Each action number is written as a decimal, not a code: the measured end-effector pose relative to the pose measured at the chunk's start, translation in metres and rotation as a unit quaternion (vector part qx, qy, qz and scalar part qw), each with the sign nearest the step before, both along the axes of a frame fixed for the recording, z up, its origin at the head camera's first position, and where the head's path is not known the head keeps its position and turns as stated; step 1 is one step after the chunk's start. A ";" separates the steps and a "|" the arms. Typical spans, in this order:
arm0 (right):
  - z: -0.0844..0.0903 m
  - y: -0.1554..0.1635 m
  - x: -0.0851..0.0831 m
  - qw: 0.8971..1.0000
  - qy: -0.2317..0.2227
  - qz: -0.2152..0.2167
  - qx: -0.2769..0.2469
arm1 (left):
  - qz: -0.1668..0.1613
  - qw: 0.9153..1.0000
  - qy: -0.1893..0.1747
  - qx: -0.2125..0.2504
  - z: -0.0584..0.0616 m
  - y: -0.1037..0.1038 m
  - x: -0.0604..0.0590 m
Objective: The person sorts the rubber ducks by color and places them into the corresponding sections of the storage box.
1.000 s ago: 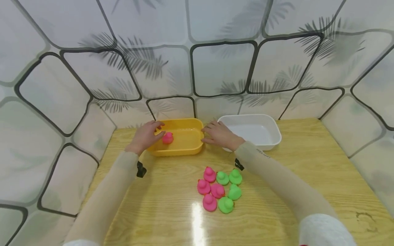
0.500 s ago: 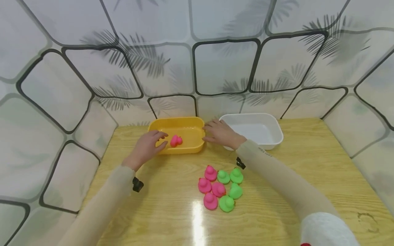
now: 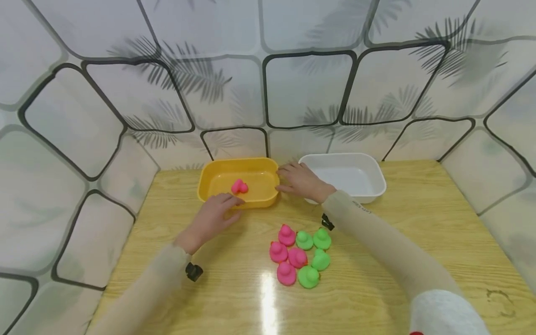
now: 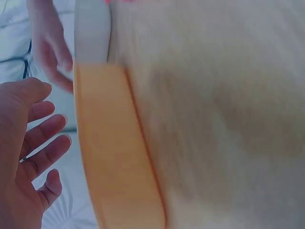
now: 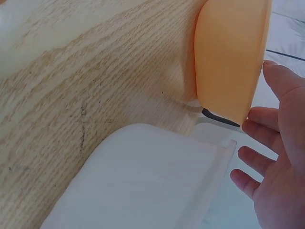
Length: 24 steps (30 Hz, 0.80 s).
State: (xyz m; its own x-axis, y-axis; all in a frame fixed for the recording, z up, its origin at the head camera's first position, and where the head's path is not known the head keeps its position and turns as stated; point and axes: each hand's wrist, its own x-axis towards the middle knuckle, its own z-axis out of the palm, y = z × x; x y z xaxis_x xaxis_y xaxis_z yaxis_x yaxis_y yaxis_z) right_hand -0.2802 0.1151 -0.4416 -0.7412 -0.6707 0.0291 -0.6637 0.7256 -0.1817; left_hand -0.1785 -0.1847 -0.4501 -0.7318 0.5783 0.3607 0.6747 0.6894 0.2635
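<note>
Both hands are apart from each other, as we see them, each with fingers spread and gently bent. The left hand (image 3: 212, 218) reaches in from lower left, back upward, its fingertips over the near rim of the yellow tray (image 3: 268, 202); we cannot tell whether they touch it. Its thumb stands away from the fingers, and we see it grasping nothing. The right hand (image 3: 302, 180) comes across from the right, palm turned down, its thumb and foremost fingertips resting at the tray's right end without curling round it. Its wrist covers the near left corner of the white tray (image 3: 362, 174). Inside the yellow tray we find a pink duck (image 3: 239, 186), apparently on its side, just beyond the left fingertips. Nearer us, four pink ducks (image 3: 278, 251) and four green ducks (image 3: 308, 277) cluster on the table (image 3: 226, 288).
</note>
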 end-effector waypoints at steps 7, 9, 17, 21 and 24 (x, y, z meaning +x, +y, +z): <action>0.001 0.000 0.000 1.000 0.000 -0.002 -0.003 | -0.045 0.999 0.011 0.012 -0.013 0.023 0.017; 0.002 0.000 0.000 1.000 0.004 -0.002 -0.003 | -0.055 0.998 0.005 0.012 -0.017 0.028 0.022; 0.007 -0.001 0.003 1.000 -0.004 -0.002 0.003 | -0.081 0.994 -0.072 -0.009 -0.024 0.046 0.043; 0.006 -0.001 0.004 1.000 -0.005 -0.005 0.004 | -0.090 0.991 -0.099 -0.016 -0.030 0.053 0.050; 0.005 -0.001 0.004 1.000 -0.010 -0.003 0.000 | -0.092 0.991 -0.100 -0.020 -0.034 0.057 0.054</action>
